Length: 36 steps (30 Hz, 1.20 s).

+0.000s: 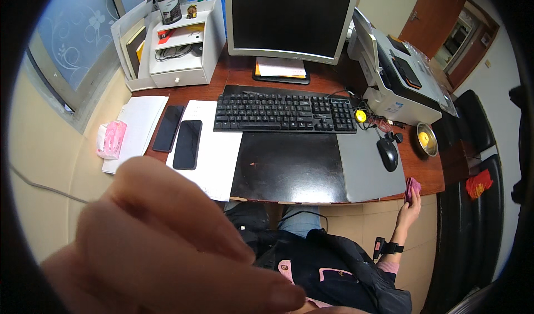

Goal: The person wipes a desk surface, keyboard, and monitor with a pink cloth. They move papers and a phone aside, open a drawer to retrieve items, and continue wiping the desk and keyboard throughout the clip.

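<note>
Close to the camera, my left hand [167, 239] fills the lower left, blurred, with its fingers curled. Nothing shows in it, though the inside of the hand is hidden. At the desk's front right corner, my right hand [409, 212] holds a folded pink cloth [412, 186] against the edge of the wooden desk [429, 176]. A black strap with a small device [389, 247] is around my right wrist. Nearest to that hand on the desktop are a grey mouse pad [369, 176] with a black mouse [387, 154] on it and a metal bowl [433, 144] holding a yellow object.
A black keyboard [285, 113] lies below a monitor [292, 18]. Two smartphones [187, 145] [168, 128], papers [217, 159] and a pink tissue pack [112, 139] are at left. A white desk organizer [215, 43] stands behind; a printer [400, 101] is at right, with tangled cables [369, 109] beside it.
</note>
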Motion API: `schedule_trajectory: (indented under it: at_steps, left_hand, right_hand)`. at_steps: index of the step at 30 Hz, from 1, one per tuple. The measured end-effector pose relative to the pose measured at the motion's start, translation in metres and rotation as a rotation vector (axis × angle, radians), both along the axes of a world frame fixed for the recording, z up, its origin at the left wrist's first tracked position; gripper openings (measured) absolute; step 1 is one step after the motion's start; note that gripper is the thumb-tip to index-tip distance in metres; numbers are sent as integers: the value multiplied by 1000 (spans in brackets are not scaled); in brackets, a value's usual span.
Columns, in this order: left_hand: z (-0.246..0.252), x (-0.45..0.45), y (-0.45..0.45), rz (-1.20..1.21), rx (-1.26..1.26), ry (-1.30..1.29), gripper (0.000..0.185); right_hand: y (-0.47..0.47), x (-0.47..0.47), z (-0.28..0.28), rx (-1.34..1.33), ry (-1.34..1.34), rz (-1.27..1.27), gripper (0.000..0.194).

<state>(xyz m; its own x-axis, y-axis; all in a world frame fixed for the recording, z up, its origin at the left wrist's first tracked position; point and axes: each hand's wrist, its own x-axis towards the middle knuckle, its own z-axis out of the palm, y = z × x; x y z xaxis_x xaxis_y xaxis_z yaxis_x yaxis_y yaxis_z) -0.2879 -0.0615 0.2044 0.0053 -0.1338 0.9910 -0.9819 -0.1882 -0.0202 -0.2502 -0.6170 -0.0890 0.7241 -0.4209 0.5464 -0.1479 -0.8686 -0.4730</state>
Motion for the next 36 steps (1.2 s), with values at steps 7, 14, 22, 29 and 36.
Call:
schedule_trajectory:
  at_steps: [7, 14, 22, 29, 36]
  left_hand:
    - [-15, 7, -18, 11, -116, 84, 41]
    - [-10, -18, -5, 22, -156, 87, 35]
    - [-4, -37, 15, 98, -180, 106, 30]
    - [28, -42, 44, 193, 444, 26, 28]
    - [39, -46, 43, 204, 567, -53, 26]
  right_hand:
    - [0, 1, -5, -45, -1, -18, 58]
    - [-5, 1, -12, -63, -13, 12, 58]
    - [-4, 2, -11, -58, -11, -11, 58]
    - [-1, 0, -2, -17, 32, -30, 54]
    - [2, 0, 6, -8, 59, -28, 53]
